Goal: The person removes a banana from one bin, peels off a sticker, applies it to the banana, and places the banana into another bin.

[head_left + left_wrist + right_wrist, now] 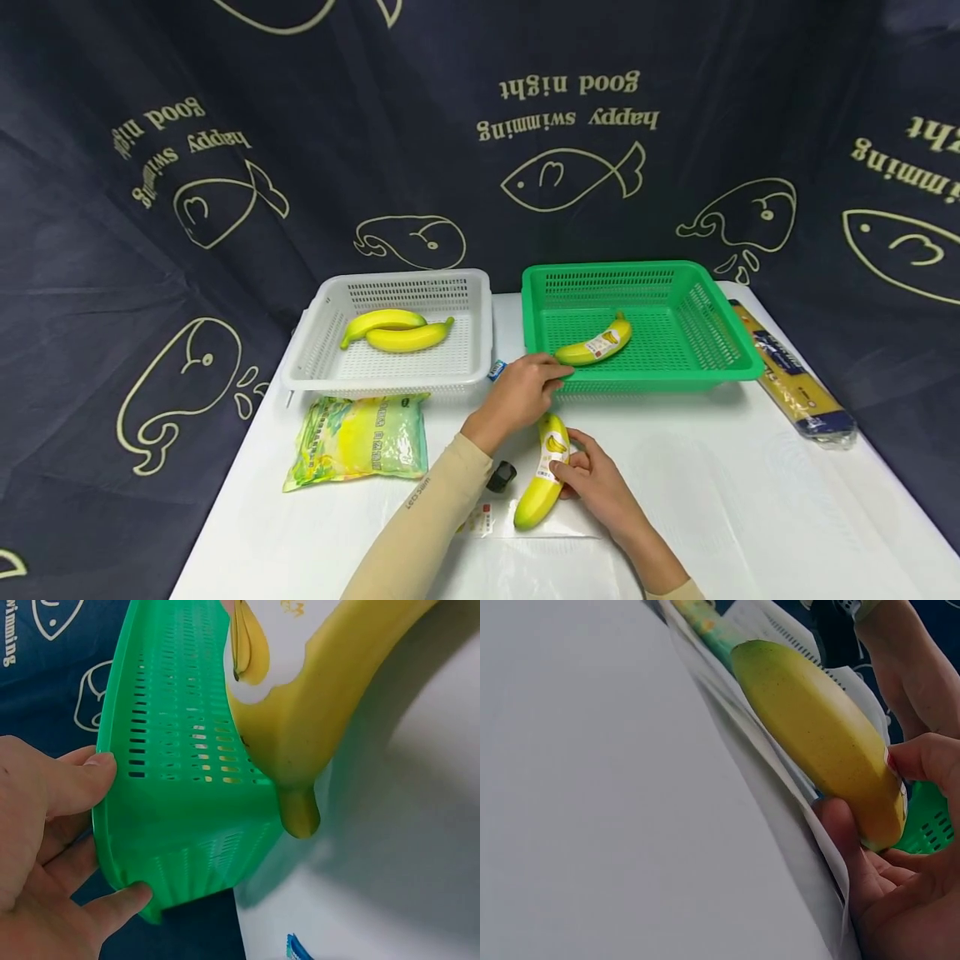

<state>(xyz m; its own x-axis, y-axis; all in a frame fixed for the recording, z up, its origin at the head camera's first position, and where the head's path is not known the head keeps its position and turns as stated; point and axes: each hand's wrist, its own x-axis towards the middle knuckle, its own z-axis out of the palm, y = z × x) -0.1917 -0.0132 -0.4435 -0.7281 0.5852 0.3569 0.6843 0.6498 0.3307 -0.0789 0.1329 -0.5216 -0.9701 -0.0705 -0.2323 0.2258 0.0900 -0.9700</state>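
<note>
My left hand [525,390] grips the near left corner of the green basket [667,377], its thumb and fingers on either side of the rim in the left wrist view. Inside that basket lies a banana [576,355] with a white label. Below, my right hand [596,483] holds another banana [538,498] between thumb and fingers; a white label with a banana picture is on its upper side. Stem end up toward the basket, it slants over a strip of labels [482,521]. The right wrist view shows this banana's yellow-green tip [761,656] pointing away.
On the left stands a white basket [306,354] with two unlabelled bananas [408,337]. A yellow-green bag [367,442] lies before it. A small black object [502,477] is beside my left forearm, and a blue packet [497,370] between the baskets. Right of the green basket lies a long package [802,392].
</note>
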